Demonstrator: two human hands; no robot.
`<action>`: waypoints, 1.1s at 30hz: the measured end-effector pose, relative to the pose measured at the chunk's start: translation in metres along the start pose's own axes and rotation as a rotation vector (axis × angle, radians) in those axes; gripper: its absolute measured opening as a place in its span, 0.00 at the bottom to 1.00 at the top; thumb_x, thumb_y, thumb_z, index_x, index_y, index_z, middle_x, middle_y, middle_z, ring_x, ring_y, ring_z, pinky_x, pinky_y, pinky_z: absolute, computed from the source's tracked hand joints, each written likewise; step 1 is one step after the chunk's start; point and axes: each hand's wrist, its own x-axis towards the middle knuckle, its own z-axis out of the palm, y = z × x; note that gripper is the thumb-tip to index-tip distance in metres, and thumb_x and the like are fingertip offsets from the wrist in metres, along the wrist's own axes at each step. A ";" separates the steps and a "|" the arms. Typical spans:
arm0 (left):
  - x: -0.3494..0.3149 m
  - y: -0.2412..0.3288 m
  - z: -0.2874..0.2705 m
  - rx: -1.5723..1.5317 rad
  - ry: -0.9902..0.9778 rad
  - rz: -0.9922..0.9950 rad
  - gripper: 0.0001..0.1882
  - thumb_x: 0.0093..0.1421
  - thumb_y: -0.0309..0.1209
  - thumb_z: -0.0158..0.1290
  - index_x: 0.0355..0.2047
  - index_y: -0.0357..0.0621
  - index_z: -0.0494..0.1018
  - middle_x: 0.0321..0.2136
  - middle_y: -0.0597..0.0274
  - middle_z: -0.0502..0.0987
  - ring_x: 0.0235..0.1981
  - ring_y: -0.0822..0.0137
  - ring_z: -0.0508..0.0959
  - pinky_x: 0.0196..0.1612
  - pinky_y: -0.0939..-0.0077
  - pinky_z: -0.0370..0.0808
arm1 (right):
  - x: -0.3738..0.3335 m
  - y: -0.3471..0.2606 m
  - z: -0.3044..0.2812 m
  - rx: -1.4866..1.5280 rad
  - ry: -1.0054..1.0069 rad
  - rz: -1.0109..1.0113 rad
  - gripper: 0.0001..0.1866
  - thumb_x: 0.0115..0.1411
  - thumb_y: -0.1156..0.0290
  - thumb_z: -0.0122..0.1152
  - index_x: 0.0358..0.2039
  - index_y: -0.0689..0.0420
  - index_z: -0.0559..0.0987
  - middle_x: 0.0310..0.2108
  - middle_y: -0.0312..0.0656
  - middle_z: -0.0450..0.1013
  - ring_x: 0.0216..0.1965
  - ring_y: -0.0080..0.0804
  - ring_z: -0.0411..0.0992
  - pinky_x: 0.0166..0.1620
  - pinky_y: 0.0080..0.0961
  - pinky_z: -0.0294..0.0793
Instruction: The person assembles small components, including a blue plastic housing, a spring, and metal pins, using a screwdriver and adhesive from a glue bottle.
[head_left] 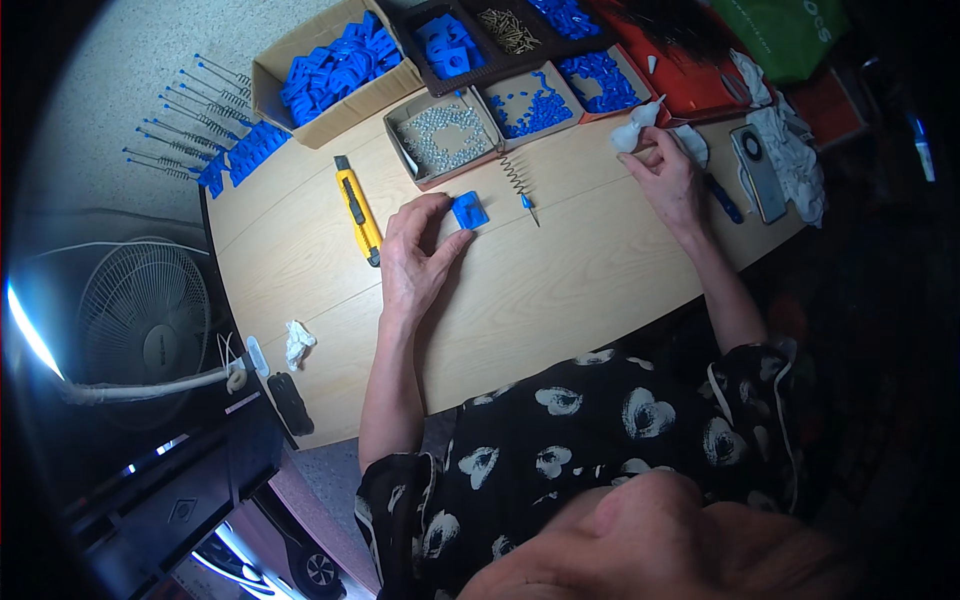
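Observation:
My left hand is closed at the table's middle, thumb and forefinger on a small square blue plastic part. Right of that part lies a coiled metal spring with a blue tip and a thin pin. In my right hand, raised near the far right, is a small white squeeze bottle with a pointed nozzle, pinched between the fingers. A yellow utility knife rests to the left of my left hand.
Along the back stand a cardboard box of blue parts and several trays of small pieces. Finished-looking spring assemblies line the far left edge. A phone and crumpled tissue lie at right; a fan stands left.

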 end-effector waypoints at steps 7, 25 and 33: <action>-0.004 -0.005 0.000 0.051 0.035 0.029 0.23 0.51 0.30 0.68 0.47 0.39 0.77 0.48 0.54 0.78 0.51 0.58 0.77 0.57 0.66 0.74 | 0.013 0.000 0.008 -0.095 -0.049 -0.073 0.16 0.57 0.69 0.69 0.44 0.58 0.79 0.28 0.36 0.73 0.29 0.23 0.74 0.33 0.25 0.73; -0.003 -0.011 0.009 0.112 0.081 0.052 0.20 0.53 0.37 0.67 0.45 0.44 0.80 0.45 0.60 0.76 0.46 0.61 0.73 0.49 0.64 0.75 | -0.014 -0.081 0.052 1.031 -0.725 0.070 0.18 0.69 0.63 0.55 0.51 0.64 0.71 0.29 0.37 0.71 0.26 0.17 0.67 0.31 0.14 0.69; -0.001 -0.012 0.008 0.100 0.098 0.064 0.20 0.52 0.36 0.68 0.45 0.44 0.80 0.44 0.60 0.77 0.44 0.62 0.74 0.46 0.67 0.75 | -0.002 -0.087 0.064 1.009 -0.802 0.226 0.16 0.69 0.62 0.56 0.48 0.63 0.72 0.24 0.31 0.66 0.18 0.10 0.59 0.19 0.08 0.53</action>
